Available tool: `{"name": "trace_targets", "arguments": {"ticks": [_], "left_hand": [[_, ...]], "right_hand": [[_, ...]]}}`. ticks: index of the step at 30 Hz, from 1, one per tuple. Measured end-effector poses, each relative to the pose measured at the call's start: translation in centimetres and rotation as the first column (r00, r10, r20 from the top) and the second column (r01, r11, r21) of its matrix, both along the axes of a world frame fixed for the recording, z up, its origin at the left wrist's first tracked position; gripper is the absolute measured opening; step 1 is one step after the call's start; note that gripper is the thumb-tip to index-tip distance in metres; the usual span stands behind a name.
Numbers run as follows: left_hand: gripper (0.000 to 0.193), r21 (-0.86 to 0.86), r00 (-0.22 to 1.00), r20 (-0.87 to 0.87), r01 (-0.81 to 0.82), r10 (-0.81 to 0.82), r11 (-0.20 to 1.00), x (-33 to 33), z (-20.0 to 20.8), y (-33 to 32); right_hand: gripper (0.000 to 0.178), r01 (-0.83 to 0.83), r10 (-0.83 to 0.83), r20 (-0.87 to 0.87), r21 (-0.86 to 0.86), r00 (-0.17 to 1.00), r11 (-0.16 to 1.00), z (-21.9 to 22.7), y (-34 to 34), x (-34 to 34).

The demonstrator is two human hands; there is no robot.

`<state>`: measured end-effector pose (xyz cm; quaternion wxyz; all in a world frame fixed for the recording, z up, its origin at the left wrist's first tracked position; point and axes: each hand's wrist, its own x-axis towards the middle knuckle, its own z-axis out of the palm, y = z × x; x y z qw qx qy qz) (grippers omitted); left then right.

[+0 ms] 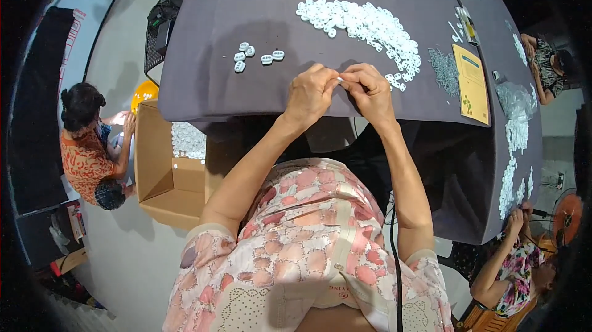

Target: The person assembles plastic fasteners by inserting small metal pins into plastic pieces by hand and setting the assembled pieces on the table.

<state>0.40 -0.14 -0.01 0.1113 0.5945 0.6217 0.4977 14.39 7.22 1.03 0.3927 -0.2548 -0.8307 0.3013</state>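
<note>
My left hand [312, 92] and my right hand [369, 92] meet over the front edge of the grey-covered table [203, 79]. Their fingertips pinch a small white plastic piece [339, 79] between them; its far side is hidden by the fingers. Beyond and to the right, a curved heap of small white plastic pieces [364, 22] reaches down beside my right hand. Left of my hands lie several separate white pieces [267, 60] with dark marks on top. A pile of thin grey pins [443, 70] rests to the right.
A yellow booklet [471, 85] and a clear plastic bag [515, 100] lie at the table's right. On the floor at left stands an open cardboard box [154, 165] holding white pieces. One person [92, 147] sits beyond it; another [512, 264] works at the lower right, a third at the far right.
</note>
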Motion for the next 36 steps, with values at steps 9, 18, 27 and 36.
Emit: {"name": "trace_targets", "arguments": {"ticks": [9, 18, 27, 36], "left_hand": [[0.009, -0.034, 0.990, -0.139, -0.038, 0.033, 0.999, 0.42, 0.01, 0.03], [0.012, -0.020, 1.000, -0.004, 0.006, -0.006, 1.000, -0.05, 0.12, 0.40], [0.008, -0.076, 0.998, -0.050, -0.050, 0.046, 0.996, 0.38, 0.02, 0.20], [0.010, -0.103, 0.994, -0.110, -0.029, 0.018, 0.994, 0.23, -0.06, 0.28]], "right_hand": [[0.013, 0.044, -0.043, 0.016, -0.082, 0.999, 0.996, -1.06, 0.14, -0.05], [0.014, 0.037, -0.037, 0.019, -0.032, 0.999, 0.999, -0.47, 0.25, -0.29], [0.017, 0.037, -0.038, 0.012, 0.039, 0.999, 0.999, -0.88, -0.04, -0.07], [0.011, 0.021, -0.022, 0.018, 0.093, 1.000, 0.995, -0.74, -0.02, -0.11]]}}
